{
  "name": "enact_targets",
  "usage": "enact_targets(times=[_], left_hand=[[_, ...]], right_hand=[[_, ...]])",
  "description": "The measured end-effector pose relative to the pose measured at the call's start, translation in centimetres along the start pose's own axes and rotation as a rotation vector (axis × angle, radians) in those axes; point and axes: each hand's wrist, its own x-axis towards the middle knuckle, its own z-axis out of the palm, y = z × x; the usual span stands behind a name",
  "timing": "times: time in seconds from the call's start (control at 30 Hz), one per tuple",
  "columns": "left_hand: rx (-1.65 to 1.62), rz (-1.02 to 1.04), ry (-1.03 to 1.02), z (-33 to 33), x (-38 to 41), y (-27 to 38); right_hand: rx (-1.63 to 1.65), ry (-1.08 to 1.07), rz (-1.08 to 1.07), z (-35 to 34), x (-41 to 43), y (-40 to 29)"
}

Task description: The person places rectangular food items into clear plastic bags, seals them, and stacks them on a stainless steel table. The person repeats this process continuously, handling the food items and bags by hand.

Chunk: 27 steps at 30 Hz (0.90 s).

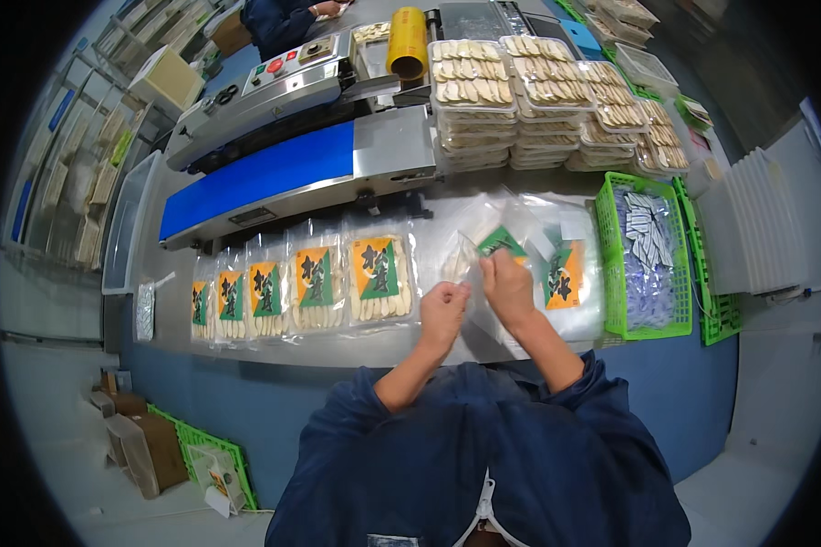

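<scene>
Before me my left hand (442, 313) and my right hand (508, 287) are raised close together over the metal table (356, 347). Between them is a clear plastic bag (460, 254) with a green and orange label (498, 239), pinched in the fingers of both hands. The bag's outline is partly blurred and hidden by my right hand. Flat labelled bags (559, 273) lie to the right of that hand. Left of my hands, several filled bags (381, 277) of pale sliced pieces, apparently mushroom, lie in an overlapping row.
A band sealing machine (294, 72) with a blue conveyor belt (267, 179) stands behind the row. Stacked clear trays of slices (472, 75) and a yellow film roll (407, 41) are at the back. A green basket (609, 273) holds small sachets (646, 225). Another person's sleeve (274, 24) shows beyond.
</scene>
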Motion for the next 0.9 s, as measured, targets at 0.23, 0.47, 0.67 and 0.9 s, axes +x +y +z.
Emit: enact_targets(times=[0.23,0.47,0.67,0.9], left_hand=[[0.436,0.42,0.295,-2.6,-0.8,3.4],[0.539,0.581,0.188,-6.2,-1.9,2.9],[0.599,0.916,0.869,-12.1,-3.1,7.2],[0.791,0.303,0.851,-14.0,-4.1,3.7]], right_hand=[[-0.084,-0.578,-0.283,0.3,0.5,-1.6],[0.243,-0.773,-0.231,-4.8,6.1,-2.9],[0.236,0.29,-0.055,-13.3,22.1,4.9],[0.016,0.102,0.17,-13.8,32.8,14.1]])
